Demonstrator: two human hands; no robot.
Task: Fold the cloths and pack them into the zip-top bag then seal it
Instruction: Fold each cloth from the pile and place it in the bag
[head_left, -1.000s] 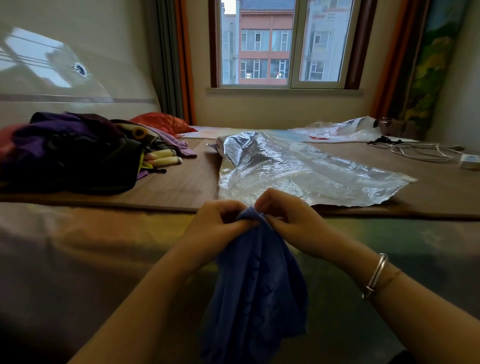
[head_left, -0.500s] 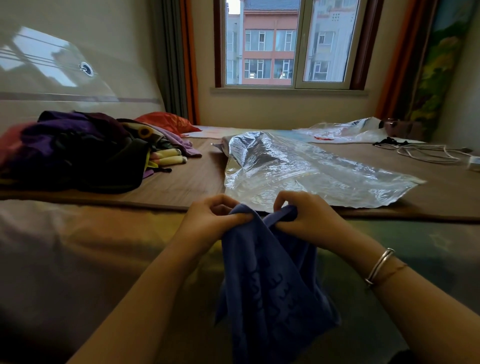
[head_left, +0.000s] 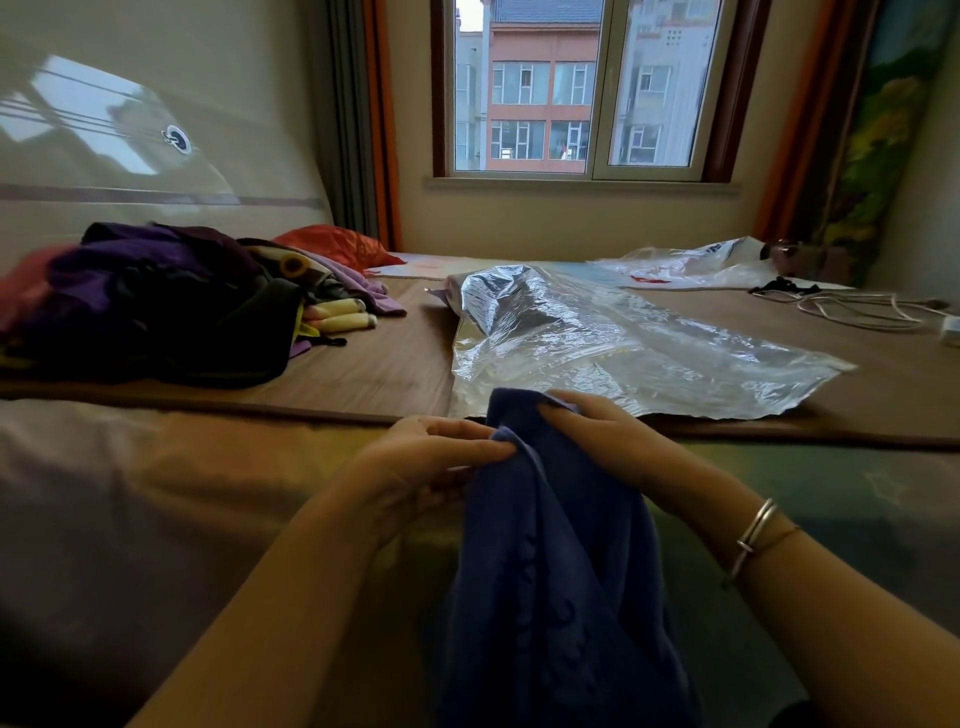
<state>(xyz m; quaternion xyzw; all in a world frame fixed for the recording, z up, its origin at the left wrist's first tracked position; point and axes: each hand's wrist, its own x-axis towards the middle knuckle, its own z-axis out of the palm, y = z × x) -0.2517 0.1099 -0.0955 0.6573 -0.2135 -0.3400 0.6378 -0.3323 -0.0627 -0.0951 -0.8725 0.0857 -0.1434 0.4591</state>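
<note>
- The left hand (head_left: 431, 457) pinches the top edge of a blue cloth (head_left: 556, 587), thumb laid along the fabric and fingers curled in behind it.
- The right hand (head_left: 602, 441) grips the same top edge just beside the left, its fingers folded over a raised corner of the fabric.
- The two hands are close together, with only a narrow hump of cloth between them.
- The blue cloth hangs down from both hands in loose folds toward the bottom of the view; a faint raised pattern shows on its surface.
- A silver bracelet (head_left: 753, 535) sits on the right wrist.
- The large clear bag (head_left: 613, 343) lies flat and crinkled on a brown mat (head_left: 374, 364), straight beyond the hands; its near edge is close to the right hand's fingers, and I cannot tell whether they touch.
- I cannot tell whether the bag's mouth is open or sealed.
- A pile of clothes (head_left: 156, 301), mostly dark purple and black, lies on the mat to the left, well apart from the bag.
- Something orange-red (head_left: 332, 244) lies behind that pile, near the curtain.
- A thin white plastic bag (head_left: 696, 265) lies at the far right, below the window (head_left: 571, 88).
- A white cable (head_left: 852, 312) lies in loops on the mat at the right.
- In front of the mat, under the forearms, runs a smooth sheet (head_left: 156, 493).
</note>
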